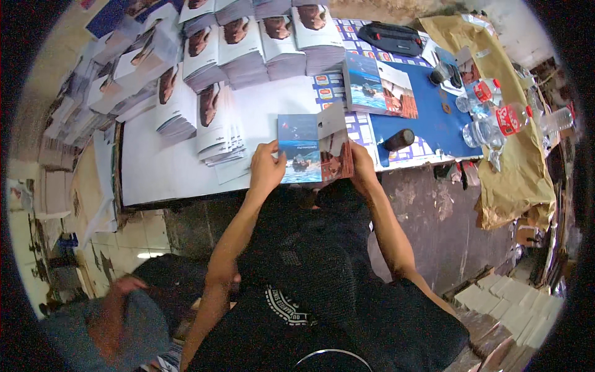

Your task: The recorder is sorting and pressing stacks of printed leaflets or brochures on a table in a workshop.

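An opened printed cover (300, 152), blue with a boat on one half and brown on the other, is held up between my hands at the table's near edge. My left hand (266, 166) grips its left edge, thumb on the front. At the opposite edge, my right hand (361, 162) is closed on it, with most of the fingers hidden behind. Just beyond lies a stack of matching covers (365, 90). Left of it, a loose pile of white booklets (214, 118) with a brown picture is fanned out on the white tabletop (155, 180).
Tall booklet stacks (238, 53) line the table's back and left. On the right stand a dark cylinder (400, 139), plastic bottles (499, 121), a black pouch (390, 40) and brown paper (514, 180). Another person (124, 316) is at lower left; paper bundles (508, 307) lie at lower right.
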Tool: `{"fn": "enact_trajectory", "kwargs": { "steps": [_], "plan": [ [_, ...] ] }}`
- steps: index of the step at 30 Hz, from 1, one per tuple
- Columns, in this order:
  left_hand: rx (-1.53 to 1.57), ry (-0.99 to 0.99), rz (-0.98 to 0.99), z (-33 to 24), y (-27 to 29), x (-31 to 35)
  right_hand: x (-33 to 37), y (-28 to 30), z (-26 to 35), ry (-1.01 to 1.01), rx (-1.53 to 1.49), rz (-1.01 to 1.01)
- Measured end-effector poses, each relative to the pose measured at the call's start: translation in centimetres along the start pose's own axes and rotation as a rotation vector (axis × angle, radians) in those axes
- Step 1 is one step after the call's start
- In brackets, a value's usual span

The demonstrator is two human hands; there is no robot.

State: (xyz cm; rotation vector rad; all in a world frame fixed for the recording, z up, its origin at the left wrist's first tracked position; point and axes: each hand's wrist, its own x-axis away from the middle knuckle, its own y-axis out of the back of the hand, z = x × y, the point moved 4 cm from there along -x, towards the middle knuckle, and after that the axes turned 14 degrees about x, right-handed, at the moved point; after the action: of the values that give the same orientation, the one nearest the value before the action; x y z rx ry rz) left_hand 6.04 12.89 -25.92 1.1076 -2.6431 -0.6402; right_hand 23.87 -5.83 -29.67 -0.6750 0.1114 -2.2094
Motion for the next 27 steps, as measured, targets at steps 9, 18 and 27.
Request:
{"fn": "enact_trajectory", "kwargs": {
  "steps": [9,18,27],
  "plan": [
    [0.628,0.287,0.009,2.2,-0.5,0.6,-1.4,-8.2,1.2,0.899,1.451,-0.228],
    [0.794,0.393,-0.022,0.6,-0.3,1.0,-1.2,-9.2,0.0,0.889,1.606,-0.321],
    [0.772,0.345,-0.013,1.3,-0.6,1.2,-1.0,-9.3,-0.6,0.945,1.714,-0.381]
  ]
}}
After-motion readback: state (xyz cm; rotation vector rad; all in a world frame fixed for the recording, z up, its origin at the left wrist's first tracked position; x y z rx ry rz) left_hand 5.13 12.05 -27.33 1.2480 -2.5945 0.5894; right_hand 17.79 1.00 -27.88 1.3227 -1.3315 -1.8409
